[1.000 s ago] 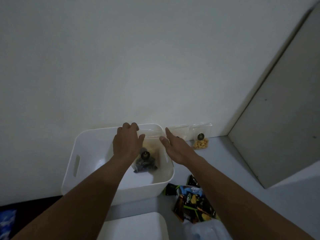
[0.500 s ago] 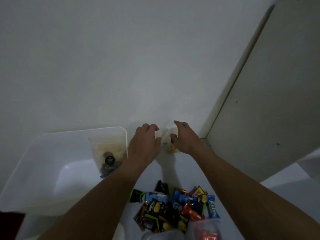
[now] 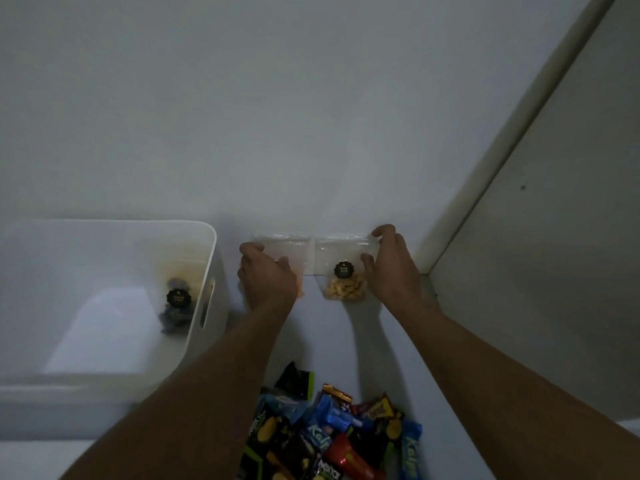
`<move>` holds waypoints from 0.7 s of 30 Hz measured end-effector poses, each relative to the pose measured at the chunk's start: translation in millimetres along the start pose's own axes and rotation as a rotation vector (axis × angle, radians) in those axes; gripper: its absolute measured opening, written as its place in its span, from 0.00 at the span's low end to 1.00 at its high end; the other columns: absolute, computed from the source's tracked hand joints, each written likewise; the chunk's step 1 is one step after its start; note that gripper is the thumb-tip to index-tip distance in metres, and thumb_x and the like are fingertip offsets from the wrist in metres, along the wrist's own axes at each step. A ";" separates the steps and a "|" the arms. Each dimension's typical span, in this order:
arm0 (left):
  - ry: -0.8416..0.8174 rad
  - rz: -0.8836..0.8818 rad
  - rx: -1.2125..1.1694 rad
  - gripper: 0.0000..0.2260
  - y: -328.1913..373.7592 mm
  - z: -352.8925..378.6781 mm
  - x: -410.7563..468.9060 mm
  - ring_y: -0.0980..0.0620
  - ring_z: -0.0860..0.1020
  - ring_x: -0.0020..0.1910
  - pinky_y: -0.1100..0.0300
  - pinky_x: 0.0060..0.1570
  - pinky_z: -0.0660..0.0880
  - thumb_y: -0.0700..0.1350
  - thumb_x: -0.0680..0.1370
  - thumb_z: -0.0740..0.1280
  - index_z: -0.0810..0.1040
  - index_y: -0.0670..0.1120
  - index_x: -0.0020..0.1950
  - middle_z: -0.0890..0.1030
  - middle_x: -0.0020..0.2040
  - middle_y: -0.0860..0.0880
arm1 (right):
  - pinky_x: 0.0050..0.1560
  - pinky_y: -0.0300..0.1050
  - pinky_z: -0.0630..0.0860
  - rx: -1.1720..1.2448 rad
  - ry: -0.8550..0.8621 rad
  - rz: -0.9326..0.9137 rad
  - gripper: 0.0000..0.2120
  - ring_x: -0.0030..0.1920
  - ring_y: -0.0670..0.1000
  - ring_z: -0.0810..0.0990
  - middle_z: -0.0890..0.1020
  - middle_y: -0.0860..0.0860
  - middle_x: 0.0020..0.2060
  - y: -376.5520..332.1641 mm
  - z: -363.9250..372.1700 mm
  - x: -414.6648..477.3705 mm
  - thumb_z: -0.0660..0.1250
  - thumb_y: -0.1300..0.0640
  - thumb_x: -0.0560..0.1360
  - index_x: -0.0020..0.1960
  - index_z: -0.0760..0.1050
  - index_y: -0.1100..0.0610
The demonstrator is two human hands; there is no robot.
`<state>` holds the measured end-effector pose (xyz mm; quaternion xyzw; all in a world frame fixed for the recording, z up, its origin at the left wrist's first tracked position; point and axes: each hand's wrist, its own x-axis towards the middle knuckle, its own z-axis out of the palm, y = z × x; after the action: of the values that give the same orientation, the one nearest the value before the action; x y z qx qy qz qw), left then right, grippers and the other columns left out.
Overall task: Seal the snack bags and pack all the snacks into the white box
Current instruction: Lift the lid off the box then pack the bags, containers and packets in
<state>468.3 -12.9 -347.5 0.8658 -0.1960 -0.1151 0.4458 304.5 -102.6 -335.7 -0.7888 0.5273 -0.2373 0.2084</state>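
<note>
Two clear zip bags lean side by side against the wall. The left bag (image 3: 292, 247) shows orange snacks at its lower edge; my left hand (image 3: 268, 284) covers its front, fingers curled on its top left corner. The right bag (image 3: 341, 252) holds yellow snacks under a round black label; my right hand (image 3: 391, 268) grips its right side, fingers on the top corner and thumb on the front. The white box (image 3: 212, 247) stands to the left, with one labelled bag of dark snacks (image 3: 177, 304) against its right wall.
A pile of several colourful wrapped snacks (image 3: 332, 431) lies on the surface between my forearms. A pale vertical panel (image 3: 536, 244) closes off the right side, just past my right hand. The wall stands directly behind the bags.
The view has swung right, away from the box. Both hands left the box and now sit apart, one on each of the two clear bags by the wall.
</note>
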 end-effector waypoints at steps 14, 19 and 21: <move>0.001 0.192 0.064 0.09 5.2 -5.4 -15.3 0.41 0.78 0.48 0.57 0.42 0.67 0.41 0.80 0.60 0.77 0.48 0.57 0.80 0.49 0.42 | 0.47 0.44 0.74 -0.075 -0.155 -0.131 0.23 0.51 0.53 0.77 0.74 0.50 0.48 6.3 -19.5 5.9 0.59 0.61 0.79 0.71 0.69 0.44; -0.038 0.359 0.109 0.08 32.4 -36.0 -29.6 0.40 0.79 0.48 0.56 0.42 0.69 0.44 0.79 0.61 0.80 0.46 0.49 0.82 0.46 0.43 | 0.48 0.45 0.73 -0.136 -0.116 -0.139 0.17 0.54 0.55 0.77 0.77 0.54 0.50 -8.9 -53.9 -2.8 0.60 0.59 0.80 0.65 0.78 0.50; -0.066 0.386 0.088 0.07 50.4 -53.1 -33.7 0.41 0.80 0.46 0.56 0.41 0.71 0.43 0.79 0.61 0.79 0.48 0.50 0.83 0.45 0.44 | 0.46 0.45 0.73 -0.144 -0.085 -0.144 0.14 0.52 0.55 0.78 0.77 0.53 0.48 -17.9 -72.5 -7.7 0.61 0.58 0.80 0.62 0.80 0.52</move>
<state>446.0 14.1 -274.9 0.8265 -0.3779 -0.0473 0.4146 272.1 -94.8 -268.4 -0.8470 0.4756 -0.1795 0.1556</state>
